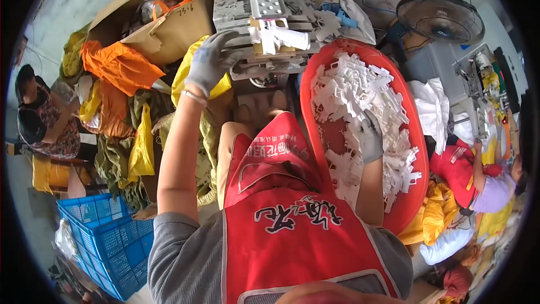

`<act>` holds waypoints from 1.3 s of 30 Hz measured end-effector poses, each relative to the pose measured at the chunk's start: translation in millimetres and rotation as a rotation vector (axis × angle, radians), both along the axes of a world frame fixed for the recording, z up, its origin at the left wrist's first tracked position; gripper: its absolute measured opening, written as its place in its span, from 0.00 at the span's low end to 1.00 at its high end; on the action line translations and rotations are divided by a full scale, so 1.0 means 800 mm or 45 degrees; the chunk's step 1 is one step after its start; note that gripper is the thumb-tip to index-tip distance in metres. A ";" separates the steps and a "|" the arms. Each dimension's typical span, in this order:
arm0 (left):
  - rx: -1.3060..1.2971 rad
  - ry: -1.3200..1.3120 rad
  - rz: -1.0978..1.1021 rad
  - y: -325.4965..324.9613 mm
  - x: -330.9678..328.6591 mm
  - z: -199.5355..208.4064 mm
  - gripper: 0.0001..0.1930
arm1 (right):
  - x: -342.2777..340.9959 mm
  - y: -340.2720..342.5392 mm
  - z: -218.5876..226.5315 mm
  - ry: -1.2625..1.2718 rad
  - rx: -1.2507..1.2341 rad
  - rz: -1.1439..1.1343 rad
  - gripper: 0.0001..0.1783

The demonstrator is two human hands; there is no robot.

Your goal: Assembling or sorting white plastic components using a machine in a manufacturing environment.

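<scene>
My left hand (211, 61), in a pale grey glove, is raised beside the machine with its fingers apart and nothing visible in it. Just right of its fingertips, a white plastic piece (275, 38) rests on the machine's small platform, beneath a metal plate with holes (268, 5). My right hand (370, 138), gloved too, reaches into a large red tub (413, 135) among a heap of white plastic pieces (360, 87). The pieces and the angle hide its fingertips, so whether it grips one is unclear.
An open cardboard box (163, 34) and orange and yellow bags stand left of the machine. Blue crates (109, 242) are at lower left, and a black fan (440, 17) at upper right. Other people sit at the far left (48, 115) and right (478, 174).
</scene>
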State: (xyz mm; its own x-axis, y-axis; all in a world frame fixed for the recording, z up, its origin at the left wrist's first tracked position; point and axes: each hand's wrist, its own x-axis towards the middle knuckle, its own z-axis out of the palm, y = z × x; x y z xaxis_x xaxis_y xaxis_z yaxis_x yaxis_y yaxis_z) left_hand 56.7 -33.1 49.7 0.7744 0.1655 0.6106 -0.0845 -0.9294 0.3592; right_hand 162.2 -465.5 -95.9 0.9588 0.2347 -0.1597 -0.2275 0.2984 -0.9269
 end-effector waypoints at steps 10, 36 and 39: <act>-0.380 0.229 -0.219 0.005 0.047 0.037 0.18 | 0.041 0.095 0.110 -0.208 0.402 0.069 0.21; -0.837 0.734 0.802 0.034 -0.336 -0.273 0.19 | 0.048 0.035 0.047 -0.641 -1.581 0.550 0.22; -0.695 0.962 0.566 0.045 -0.340 -0.288 0.17 | -0.027 -0.113 -0.113 -0.765 -1.390 -0.191 0.17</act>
State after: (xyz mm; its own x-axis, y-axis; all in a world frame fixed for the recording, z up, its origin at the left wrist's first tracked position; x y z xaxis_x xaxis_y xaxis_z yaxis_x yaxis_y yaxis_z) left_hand -215.5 3.1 -180.6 0.7261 0.6390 -0.2540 0.6495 -0.5160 0.5586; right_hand 140.4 -556.1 -186.1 0.9532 0.1382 0.2690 0.2858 -0.7024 -0.6519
